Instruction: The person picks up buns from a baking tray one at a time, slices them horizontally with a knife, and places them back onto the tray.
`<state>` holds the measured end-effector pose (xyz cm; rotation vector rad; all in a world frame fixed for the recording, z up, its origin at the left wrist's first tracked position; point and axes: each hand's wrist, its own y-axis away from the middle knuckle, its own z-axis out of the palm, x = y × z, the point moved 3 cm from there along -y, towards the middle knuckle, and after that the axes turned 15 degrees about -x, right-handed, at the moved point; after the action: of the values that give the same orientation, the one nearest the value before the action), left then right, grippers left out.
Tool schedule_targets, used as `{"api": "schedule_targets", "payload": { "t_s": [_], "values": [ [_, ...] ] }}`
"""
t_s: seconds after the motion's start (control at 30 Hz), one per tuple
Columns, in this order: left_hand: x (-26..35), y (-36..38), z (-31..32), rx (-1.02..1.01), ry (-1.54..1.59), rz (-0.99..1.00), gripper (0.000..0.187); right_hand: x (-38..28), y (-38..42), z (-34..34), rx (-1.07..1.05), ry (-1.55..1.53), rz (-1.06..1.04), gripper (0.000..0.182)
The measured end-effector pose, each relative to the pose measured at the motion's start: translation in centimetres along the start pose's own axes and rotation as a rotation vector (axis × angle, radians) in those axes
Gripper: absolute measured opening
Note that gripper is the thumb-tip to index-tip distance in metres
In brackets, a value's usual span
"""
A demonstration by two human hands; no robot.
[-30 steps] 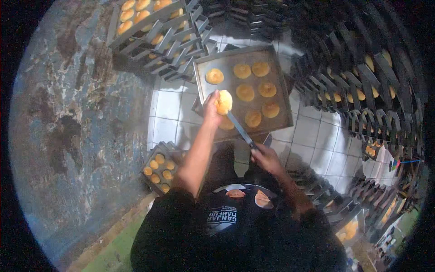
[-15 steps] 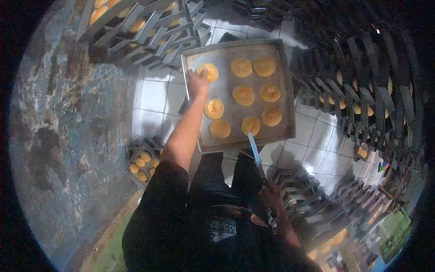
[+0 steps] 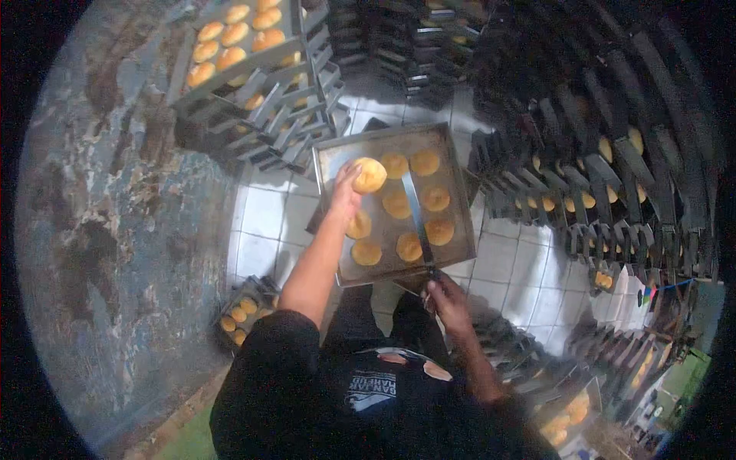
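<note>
My left hand (image 3: 348, 192) is closed around the left side of a round golden bun (image 3: 369, 176), held over the left part of a metal baking tray (image 3: 383, 270). In my right hand (image 3: 447, 300), at the tray's near edge, is the handle of a long flat-bladed knife (image 3: 416, 217). Its blade reaches up across the tray between the buns, with the tip near the far row. Several more buns lie on the tray, among them a flat round one (image 3: 366, 251) close to the near left corner.
A rack with a top tray of buns (image 3: 234, 34) stands at the far left beside a stained wall (image 3: 115, 253). Tall racks of trays (image 3: 606, 184) line the right. Another tray of buns (image 3: 244, 310) sits low at left. White floor tiles (image 3: 261, 211) surround the tray.
My left hand has raised the bun off the tray. My right hand has moved up toward the tray, and the knife blade now extends much farther over it. The view has shifted.
</note>
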<state>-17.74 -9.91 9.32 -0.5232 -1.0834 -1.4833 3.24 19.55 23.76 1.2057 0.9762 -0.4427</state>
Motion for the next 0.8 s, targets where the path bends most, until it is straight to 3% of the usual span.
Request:
{"api": "schedule_targets", "payload": {
  "t_s": [0.03,0.07,0.17,0.3,0.4,0.5,0.73,0.8],
  "values": [
    [1.2,1.2,1.4,-0.155,0.345,0.014,0.051,-1.0,-0.2,0.1,-0.009,0.031,-0.044,0.027],
    [2.3,2.6,2.5,-0.196,0.424,0.030,0.046,-2.1,-0.4,0.2,-0.017,0.061,-0.089,0.027],
    [5.8,6.6,4.9,-0.043,0.529,-0.061,0.041,-4.5,-0.5,0.8,-0.033,0.044,-0.223,0.026],
    [8.0,9.2,6.4,-0.011,0.519,0.063,0.045,-5.0,-0.2,0.9,-0.057,0.232,-0.381,0.027],
    [9.4,10.0,7.5,-0.040,0.509,0.084,0.047,-7.5,2.3,1.1,-0.149,0.142,-0.340,0.036],
    [10.3,10.9,8.5,-0.105,0.481,0.100,0.045,-7.4,2.9,0.5,-0.097,0.296,-0.497,0.045],
    [10.4,12.0,10.1,-0.039,0.509,0.165,0.046,-8.9,4.3,0.3,-0.128,0.310,-0.407,0.048],
    [10.5,13.5,11.7,-0.125,0.435,0.118,0.046,-9.6,3.6,0.4,-0.120,0.323,-0.372,0.047]
  ]
}}
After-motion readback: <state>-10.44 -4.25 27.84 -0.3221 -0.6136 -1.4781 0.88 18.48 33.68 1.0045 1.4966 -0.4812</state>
